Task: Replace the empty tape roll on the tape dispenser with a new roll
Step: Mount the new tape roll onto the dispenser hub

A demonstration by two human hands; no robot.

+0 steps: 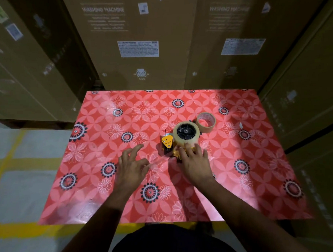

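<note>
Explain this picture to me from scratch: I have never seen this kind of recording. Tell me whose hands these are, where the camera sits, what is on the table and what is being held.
There is no machine here. A person wears one wide-angle camera on the head, so you look forward and down along both forearms. The red flowered table stands before tall cardboard cartons printed "WASHING MACHINE". On it lies a yellow tape dispenser on its side, with a full-looking tape roll on its black hub. Just beyond it, at the right, lies a thin, nearly bare tape roll, probably the used one. The right hand rests on the dispenser's near end, its fingers up against the roll; I cannot tell whether it grips. The left hand is spread open over the table, left of the dispenser, holding nothing.
</note>
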